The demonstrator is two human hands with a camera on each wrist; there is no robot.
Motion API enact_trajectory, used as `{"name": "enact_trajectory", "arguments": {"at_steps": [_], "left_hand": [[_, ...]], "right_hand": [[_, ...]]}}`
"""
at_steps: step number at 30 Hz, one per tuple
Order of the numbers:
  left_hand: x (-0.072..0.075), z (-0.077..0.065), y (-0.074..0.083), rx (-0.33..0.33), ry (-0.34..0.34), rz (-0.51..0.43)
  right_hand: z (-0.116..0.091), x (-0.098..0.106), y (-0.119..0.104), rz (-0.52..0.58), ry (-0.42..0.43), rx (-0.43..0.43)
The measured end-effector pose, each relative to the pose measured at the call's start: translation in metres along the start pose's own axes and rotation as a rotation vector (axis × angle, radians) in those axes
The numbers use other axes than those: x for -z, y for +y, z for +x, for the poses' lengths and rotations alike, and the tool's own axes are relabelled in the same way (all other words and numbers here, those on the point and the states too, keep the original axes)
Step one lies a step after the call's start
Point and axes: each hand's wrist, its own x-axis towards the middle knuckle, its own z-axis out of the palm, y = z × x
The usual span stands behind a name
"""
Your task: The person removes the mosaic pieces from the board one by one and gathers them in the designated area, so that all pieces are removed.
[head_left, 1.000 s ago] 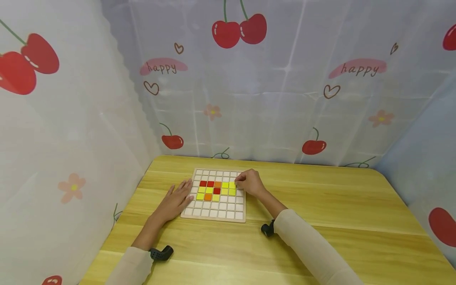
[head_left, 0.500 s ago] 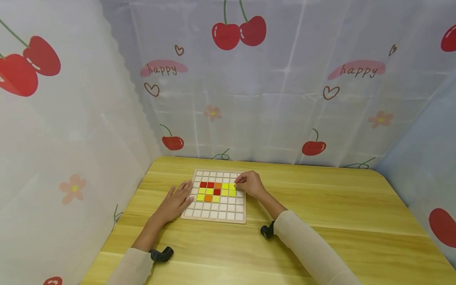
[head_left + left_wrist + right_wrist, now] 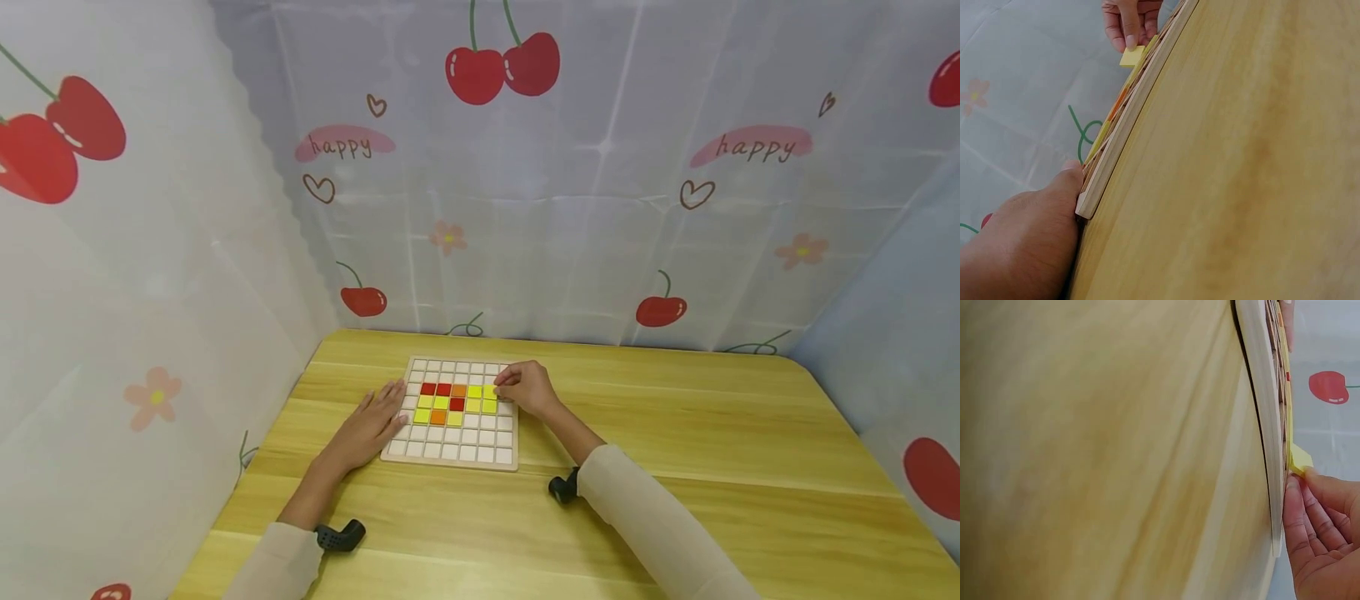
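A square wooden board [image 3: 450, 452] with a grid of pale cells lies on the table. Red, orange and yellow square tiles fill part of its middle rows. Flat along the board's left edge rests my left hand [image 3: 371, 429], fingers extended and thumb on the rim. At the right side of the grid, my right hand [image 3: 528, 390] pinches a yellow tile [image 3: 1132, 57] between thumb and fingers. In the left wrist view that tile stands tilted up from the board's surface. The right wrist view shows the thumb on the tile's edge [image 3: 1300, 458]; the cell beneath is hidden.
The wood-grain table [image 3: 675, 433] extends to the right and in front of the board. A pale curtain [image 3: 555, 233] printed with cherries hangs behind the table and along both sides. A black device [image 3: 341, 535] is worn on each wrist.
The head view has shifted very slightly. Both hands stay in nearly the same place, the right still pinching the yellow tile at the board's right side.
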Motion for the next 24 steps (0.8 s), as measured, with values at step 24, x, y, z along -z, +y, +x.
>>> {"name": "enact_trajectory", "arguments": {"at_steps": [24], "left_hand": [[-0.001, 0.000, 0.000, -0.029, 0.038, 0.008]], "right_hand": [[-0.022, 0.028, -0.003, 0.232, 0.065, -0.097]]}}
